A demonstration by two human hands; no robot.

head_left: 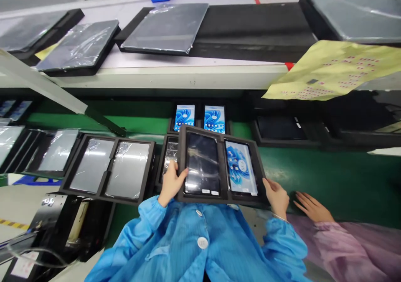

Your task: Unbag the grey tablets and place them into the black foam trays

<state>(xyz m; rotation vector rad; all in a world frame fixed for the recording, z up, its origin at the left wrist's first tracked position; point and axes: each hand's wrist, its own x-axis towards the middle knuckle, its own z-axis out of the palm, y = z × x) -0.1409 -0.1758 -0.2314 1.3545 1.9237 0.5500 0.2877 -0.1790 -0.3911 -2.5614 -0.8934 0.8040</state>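
Observation:
Between my two hands I hold a black foam tray [223, 148] with two compartments, tilted in front of my body. A tablet with a dark screen [203, 161] lies in its left compartment; a tablet with a lit blue screen [240, 165] lies in the right one. My left hand [172, 181] grips the tray's left edge, thumb on top. On the right edge, my right hand [276, 195] has its fingers closed. Partly hidden behind the held tray is another tray with a tablet [171, 152], and farther back stand two lit tablets [184, 117] in foam.
To the left, a foam tray [106, 167] holds two film-wrapped tablets. A co-worker's hand [313, 207] rests on the green surface [316, 169] at right. Above, a white shelf [175, 77] carries wrapped tablets [166, 27]; a yellow sheet [332, 73] hangs from it.

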